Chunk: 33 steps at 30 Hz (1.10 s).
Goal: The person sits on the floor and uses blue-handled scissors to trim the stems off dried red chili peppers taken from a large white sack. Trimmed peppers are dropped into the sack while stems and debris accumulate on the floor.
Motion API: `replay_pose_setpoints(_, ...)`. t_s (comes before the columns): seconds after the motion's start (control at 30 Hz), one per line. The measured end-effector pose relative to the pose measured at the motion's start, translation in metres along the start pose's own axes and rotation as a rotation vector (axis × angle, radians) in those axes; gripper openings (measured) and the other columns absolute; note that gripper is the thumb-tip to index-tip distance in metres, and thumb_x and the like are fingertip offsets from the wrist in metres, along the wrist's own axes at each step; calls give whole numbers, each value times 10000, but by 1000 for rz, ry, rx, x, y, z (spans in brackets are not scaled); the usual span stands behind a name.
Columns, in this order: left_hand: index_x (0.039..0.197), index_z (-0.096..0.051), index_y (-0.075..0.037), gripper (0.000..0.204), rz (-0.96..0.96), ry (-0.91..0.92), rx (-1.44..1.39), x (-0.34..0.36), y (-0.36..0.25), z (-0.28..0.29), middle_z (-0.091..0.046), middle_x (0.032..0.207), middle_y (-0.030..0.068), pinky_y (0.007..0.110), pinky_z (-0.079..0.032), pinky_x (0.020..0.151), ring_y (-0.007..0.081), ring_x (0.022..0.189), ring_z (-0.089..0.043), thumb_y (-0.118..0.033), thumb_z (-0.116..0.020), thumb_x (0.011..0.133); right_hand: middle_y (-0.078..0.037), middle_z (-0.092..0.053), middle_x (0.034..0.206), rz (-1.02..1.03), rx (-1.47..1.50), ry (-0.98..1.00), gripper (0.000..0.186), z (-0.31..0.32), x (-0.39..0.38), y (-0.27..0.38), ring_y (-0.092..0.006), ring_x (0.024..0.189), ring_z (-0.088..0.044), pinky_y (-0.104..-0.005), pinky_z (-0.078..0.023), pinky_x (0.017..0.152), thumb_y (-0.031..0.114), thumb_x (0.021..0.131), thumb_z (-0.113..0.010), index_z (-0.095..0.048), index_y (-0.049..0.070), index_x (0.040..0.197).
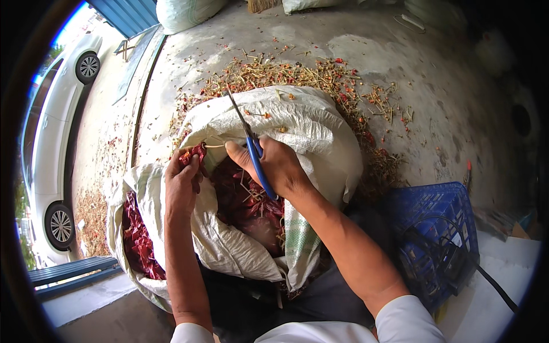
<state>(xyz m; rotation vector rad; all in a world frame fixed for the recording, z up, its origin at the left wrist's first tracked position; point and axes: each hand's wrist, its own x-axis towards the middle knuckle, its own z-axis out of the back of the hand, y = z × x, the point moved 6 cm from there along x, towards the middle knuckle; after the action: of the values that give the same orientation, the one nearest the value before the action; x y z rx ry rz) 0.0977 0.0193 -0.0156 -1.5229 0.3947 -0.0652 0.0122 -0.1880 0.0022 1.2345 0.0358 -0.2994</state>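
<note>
Dried red chilies (pixel 198 152) are pinched in the fingers of my left hand (pixel 184 182), above the near left rim of an open white woven sack (pixel 314 123). Pale stems stick out from them toward my right thumb. Blue-handled scissors (pixel 253 146) lie in the grip of my right hand (pixel 280 166), their dark blades pointing up and away from the chilies. Whether the right thumb touches the stems, I cannot tell. Inside the sack, below both hands, is a heap of dark red dried chilies (pixel 231 191) with some loose stems on top.
Another white sack (pixel 134 182) of red chilies stands at the left. Cut stems and chili bits (pixel 263 73) litter the concrete floor around the big sack. On the right sits a blue plastic crate (pixel 440 200) with a black cable. A white car (pixel 54 143) is parked outside.
</note>
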Motion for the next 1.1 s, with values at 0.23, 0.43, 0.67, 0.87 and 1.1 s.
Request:
replay_pose_setpoints(0.23,1215,-580,-51,262,34,68,-508,3,1,13,-609,899,39,225,-408,579,103,690,-548,-76,-534,958,-211,-638,735,56,-298,24,754,-16,-17,2,-391,752,-660,-444,-514,696,748,769,-639,-581,-4,794)
replay_pose_setpoints(0.43,1241,-571,-40,290,137,96,-612,6,12,14,-620,915,46,234,-413,577,116,704,-548,-53,-507,958,-205,-640,728,129,-365,-38,761,-18,-17,7,-390,750,-661,-467,-517,696,754,764,-634,-575,-4,790)
replay_pose_setpoints(0.67,1244,-571,-41,297,105,115,-571,7,9,15,-641,964,48,246,-425,578,126,723,-571,-57,-503,955,-213,-648,721,141,-382,-57,730,-17,-19,8,-400,730,-669,-472,-528,674,723,754,-662,-587,-2,791)
replay_pose_setpoints(0.87,1187,-586,-46,240,105,36,-387,-6,-2,-15,-647,906,12,215,-396,515,83,635,-539,-135,-571,965,-193,-619,620,209,-420,-143,663,-17,-23,6,-399,615,-650,-479,-518,586,652,776,-695,-568,2,765)
replay_pose_setpoints(1.1,1081,-615,-76,187,-5,84,18,-9,-8,-14,-624,776,-10,193,-359,455,39,537,-488,-180,-671,936,-198,-622,608,238,-408,-146,615,-18,-27,11,-396,594,-653,-467,-517,559,598,772,-729,-568,6,736)
